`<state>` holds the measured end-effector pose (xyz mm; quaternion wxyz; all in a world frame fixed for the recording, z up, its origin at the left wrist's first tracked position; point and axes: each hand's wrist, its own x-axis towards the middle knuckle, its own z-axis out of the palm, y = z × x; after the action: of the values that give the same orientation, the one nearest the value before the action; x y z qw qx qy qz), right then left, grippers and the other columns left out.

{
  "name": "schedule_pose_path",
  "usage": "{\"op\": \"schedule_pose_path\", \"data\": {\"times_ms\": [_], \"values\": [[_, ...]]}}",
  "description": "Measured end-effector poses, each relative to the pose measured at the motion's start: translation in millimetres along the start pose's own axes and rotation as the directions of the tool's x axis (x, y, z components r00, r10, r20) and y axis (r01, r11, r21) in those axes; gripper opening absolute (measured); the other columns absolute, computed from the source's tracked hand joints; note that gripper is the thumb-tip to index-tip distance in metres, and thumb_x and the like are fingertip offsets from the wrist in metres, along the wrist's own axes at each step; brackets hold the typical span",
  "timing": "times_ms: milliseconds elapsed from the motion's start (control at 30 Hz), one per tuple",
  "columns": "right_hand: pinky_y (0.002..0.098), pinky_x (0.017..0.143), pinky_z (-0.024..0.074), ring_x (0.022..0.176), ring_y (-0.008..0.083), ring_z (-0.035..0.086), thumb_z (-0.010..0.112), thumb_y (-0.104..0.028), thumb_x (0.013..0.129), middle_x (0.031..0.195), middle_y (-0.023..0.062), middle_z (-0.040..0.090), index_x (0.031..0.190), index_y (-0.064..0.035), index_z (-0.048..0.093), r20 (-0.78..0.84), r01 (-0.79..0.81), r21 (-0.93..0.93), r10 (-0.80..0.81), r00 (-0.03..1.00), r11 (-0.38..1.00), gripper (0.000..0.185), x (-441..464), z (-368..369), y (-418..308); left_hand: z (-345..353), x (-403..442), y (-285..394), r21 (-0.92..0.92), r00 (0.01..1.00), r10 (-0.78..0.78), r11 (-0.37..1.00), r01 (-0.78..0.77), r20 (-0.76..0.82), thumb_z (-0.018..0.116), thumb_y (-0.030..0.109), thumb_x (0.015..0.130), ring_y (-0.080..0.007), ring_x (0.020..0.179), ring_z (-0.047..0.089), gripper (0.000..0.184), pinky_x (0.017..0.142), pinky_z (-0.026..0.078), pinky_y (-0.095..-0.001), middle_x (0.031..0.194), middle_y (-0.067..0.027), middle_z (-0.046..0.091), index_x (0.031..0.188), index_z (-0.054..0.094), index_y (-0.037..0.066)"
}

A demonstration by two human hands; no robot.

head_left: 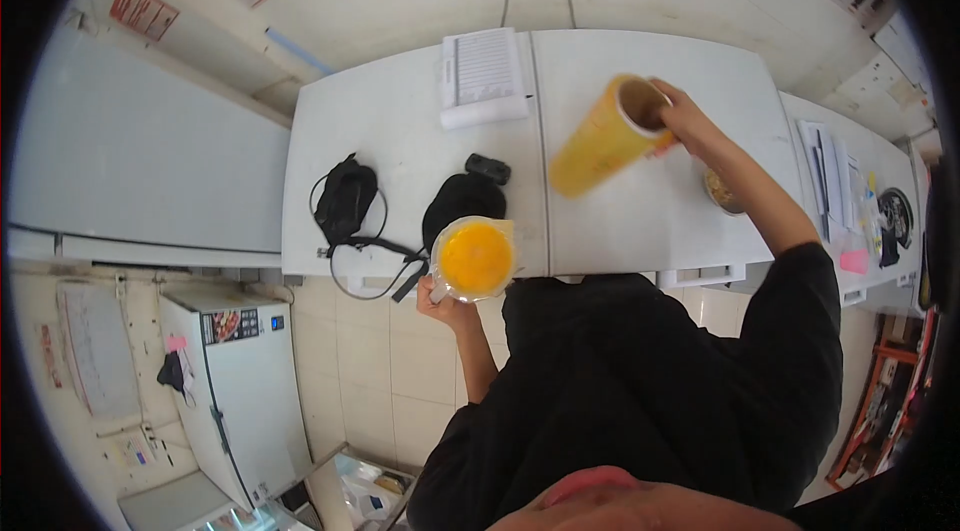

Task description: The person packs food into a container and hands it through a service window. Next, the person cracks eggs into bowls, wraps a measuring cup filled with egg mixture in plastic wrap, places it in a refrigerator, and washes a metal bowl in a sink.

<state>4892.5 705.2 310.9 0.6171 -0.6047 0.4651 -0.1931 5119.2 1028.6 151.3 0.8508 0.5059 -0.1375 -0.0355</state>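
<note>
My left hand (447, 305) is closed on the handle of a clear jug (438, 283) with bright orange-yellow liquid (476, 258) in it. A shiny, wrinkled clear film seems to lie over the jug's top. With my right hand (684, 121) I grip one end of a large yellow roll of cling film (598, 145), fingers at its hollow core. The roll is tilted above the white worktop, slightly blurred. Partly behind my right forearm, a small container with pale brown contents (721, 193) stands on the worktop.
The white worktop (640, 241) bears a black cap-like item (462, 203), a small black object (488, 168), a black strapped pouch (346, 199) and a stack of printed papers (484, 77). More papers (828, 176) lie right. A white chest-like unit (245, 391) stands lower left.
</note>
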Motion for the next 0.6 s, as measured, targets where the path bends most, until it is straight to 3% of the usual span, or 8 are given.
{"op": "schedule_pose_path", "data": {"times_ms": [67, 167, 267, 400, 467, 500, 533, 600], "values": [[0.0369, 0.053, 0.0621, 0.095, 0.0316, 0.061, 0.038, 0.001, 0.076, 0.114, 0.0181, 0.056, 0.126, -0.0071, 0.051, 0.090, 0.064, -0.115, -0.054, 0.994, 0.991, 0.052, 53.1, 32.4, -5.8, -13.8, 6.4, 21.5, 0.028, 1.000, 0.004, 1.000, -0.003, -0.025, 0.049, -0.003, 0.062, -0.0092, 0.056, 0.050, 0.016, 0.058, 0.047, -0.0241, 0.065, -0.0019, 0.051, 0.068, 0.040, 0.009], [0.0359, 0.051, 0.0614, 0.081, 0.0323, 0.066, 0.040, 0.000, 0.076, 0.107, 0.0211, 0.059, 0.122, -0.0051, 0.054, 0.026, 0.106, -0.206, -0.103, 0.994, 0.973, 0.049, 91.0, 93.7, -28.9, -25.1, 22.0, 41.9, 0.051, 0.999, 0.011, 0.999, -0.009, -0.041, 0.048, -0.001, 0.061, -0.0114, 0.058, 0.054, 0.015, 0.060, 0.050, -0.0265, 0.067, -0.0049, 0.054, 0.069, 0.041, 0.009], [0.0333, 0.045, 0.0590, 0.061, 0.0306, 0.066, 0.042, 0.000, 0.074, 0.096, 0.0191, 0.061, 0.120, -0.0037, 0.055, 0.085, 0.042, -0.275, -0.019, 0.996, 0.960, 0.047, 121.7, 130.9, -47.5, -35.1, 37.1, 53.4, -0.015, 0.997, 0.000, 1.000, -0.001, -0.073, 0.049, 0.000, 0.062, -0.0098, 0.057, 0.051, 0.013, 0.057, 0.047, -0.0250, 0.066, -0.0039, 0.052, 0.067, 0.041, 0.009], [0.0313, 0.043, 0.0573, 0.049, 0.0293, 0.064, 0.050, -0.008, 0.080, 0.089, 0.0221, 0.062, 0.122, -0.0027, 0.052, 0.072, 0.094, -0.264, -0.078, 0.994, 0.960, 0.043, 134.4, 165.6, -45.4, -42.7, 57.9, 61.6, -0.046, 0.997, -0.059, 0.997, 0.062, 0.056, 0.059, -0.004, 0.071, -0.0098, 0.059, 0.054, 0.018, 0.059, 0.045, -0.0239, 0.067, -0.0035, 0.056, 0.069, 0.045, 0.006], [0.0376, 0.052, 0.0584, 0.060, 0.0370, 0.067, 0.055, -0.025, 0.088, 0.101, 0.0266, 0.062, 0.129, -0.0031, 0.046, -0.079, 0.132, -0.468, -0.190, 0.979, 0.874, 0.047, 118.3, 182.9, -51.7, -36.8, 65.1, 74.3, -0.053, 0.993, -0.087, 0.994, 0.091, 0.081, 0.061, -0.004, 0.072, -0.0099, 0.059, 0.054, 0.018, 0.059, 0.046, -0.0241, 0.068, -0.0038, 0.057, 0.070, 0.045, 0.006], [0.0398, 0.061, 0.0566, 0.073, 0.0373, 0.066, 0.054, -0.033, 0.090, 0.106, 0.0256, 0.060, 0.130, -0.0039, 0.045, -0.161, 0.320, -0.668, -0.551, 0.819, 0.671, 0.050, 105.1, 188.1, -41.8, -30.7, 70.4, 85.5, -0.031, 0.982, -0.155, 0.987, 0.159, 0.110, 0.061, -0.004, 0.074, -0.0099, 0.060, 0.055, 0.018, 0.060, 0.046, -0.0241, 0.069, -0.0039, 0.057, 0.071, 0.046, 0.006], [0.0419, 0.071, 0.0548, 0.087, 0.0377, 0.065, 0.052, -0.040, 0.092, 0.110, 0.0246, 0.059, 0.131, -0.0046, 0.043, -0.135, 0.381, -0.843, -0.835, 0.533, 0.380, 0.054, 83.3, 193.6, -30.1, -26.4, 75.9, 91.6, -0.010, 0.965, -0.220, 0.975, 0.224, 0.141, 0.061, -0.003, 0.075, -0.0099, 0.061, 0.055, 0.017, 0.061, 0.047, -0.0240, 0.070, -0.0040, 0.058, 0.072, 0.046, 0.005], [0.0437, 0.086, 0.0469, 0.107, 0.0347, 0.056, 0.047, -0.039, 0.095, 0.116, 0.0205, 0.057, 0.125, -0.0051, 0.050, -0.135, 0.395, -0.762, -0.722, 0.679, 0.514, 0.046, 7.3, 217.6, -27.6, -21.3, 85.3, 90.3, -0.031, 0.968, -0.167, 0.984, 0.175, 0.189, 0.061, -0.004, 0.076, -0.0101, 0.062, 0.056, 0.017, 0.062, 0.047, -0.0241, 0.071, -0.0040, 0.058, 0.073, 0.046, 0.005]]}}
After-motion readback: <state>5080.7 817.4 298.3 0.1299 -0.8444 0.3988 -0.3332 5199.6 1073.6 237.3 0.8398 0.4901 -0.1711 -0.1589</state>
